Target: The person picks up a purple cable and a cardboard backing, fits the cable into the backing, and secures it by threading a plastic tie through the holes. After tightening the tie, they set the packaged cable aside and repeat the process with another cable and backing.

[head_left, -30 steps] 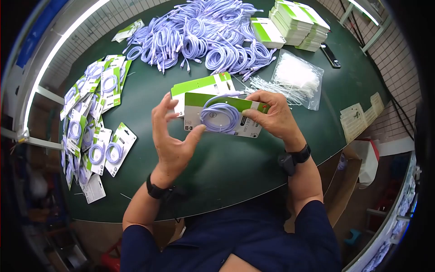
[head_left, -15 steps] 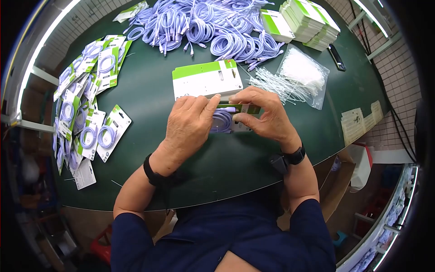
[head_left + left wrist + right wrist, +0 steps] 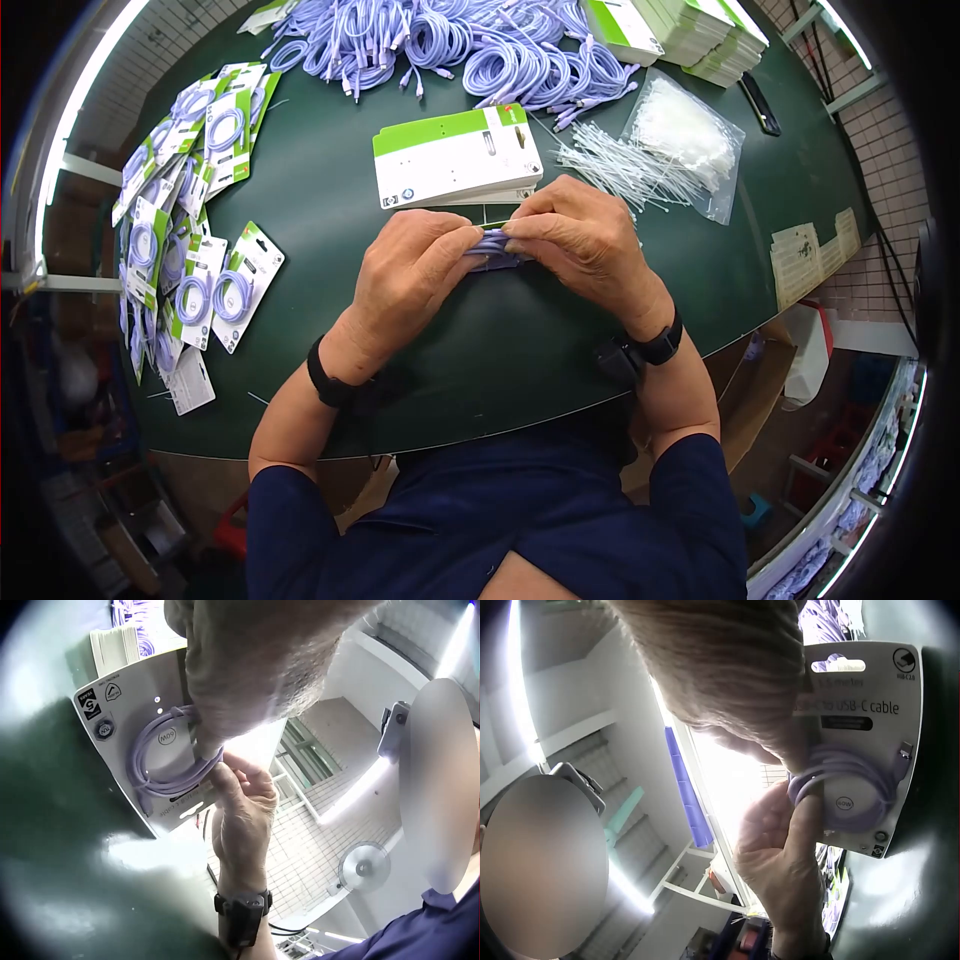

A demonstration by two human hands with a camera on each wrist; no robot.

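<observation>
Both hands hold one card with a coiled purple cable [image 3: 492, 246] on it, tilted steeply near the middle of the table. My left hand [image 3: 408, 268] pinches the coil's left part, and my right hand [image 3: 585, 250] pinches its right part; the fingertips nearly meet. In the left wrist view the card [image 3: 112, 750] shows its printed face with the cable coil [image 3: 141, 761] on it. The right wrist view shows the cable plug [image 3: 904, 752] by the card's edge. Just behind the hands lies a stack of blank cards [image 3: 450, 165].
A heap of purple cables [image 3: 510, 60] lies at the back, beside stacked cards [image 3: 700, 40]. White ties [image 3: 620, 170] and a bag of ties [image 3: 685, 130] lie at right. Finished-looking carded cables [image 3: 232, 290] cover the left side. A black tool [image 3: 762, 105] lies at far right.
The left hand has come in from open beside the card to pinch the coil. The card has tipped from facing up to steeply tilted, and the right hand has moved onto the coil.
</observation>
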